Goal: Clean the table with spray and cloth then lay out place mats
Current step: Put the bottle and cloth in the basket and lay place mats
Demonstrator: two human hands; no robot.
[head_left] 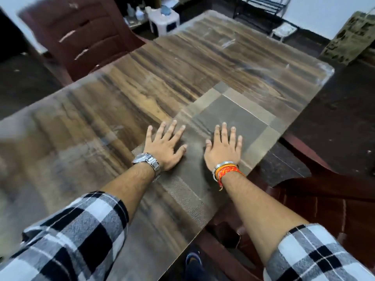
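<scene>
A grey-brown woven place mat (233,116) with lighter border bands lies flat on the wood-grain table (142,82), along its right edge. My left hand (164,147) rests palm down on the mat's left part, fingers spread. Flat on the mat's middle lies my right hand (223,149), fingers apart as well. Neither hand holds anything. More dark mat material (284,167) hangs past the table edge over the seat of a chair on the right. No spray bottle or cloth is in view.
A dark red chair (81,35) stands at the table's far left side. Another red chair (324,199) is at the right edge. A white plastic stool (164,21) and a black rack (261,7) are beyond the far end. A patterned bag (351,37) stands far right.
</scene>
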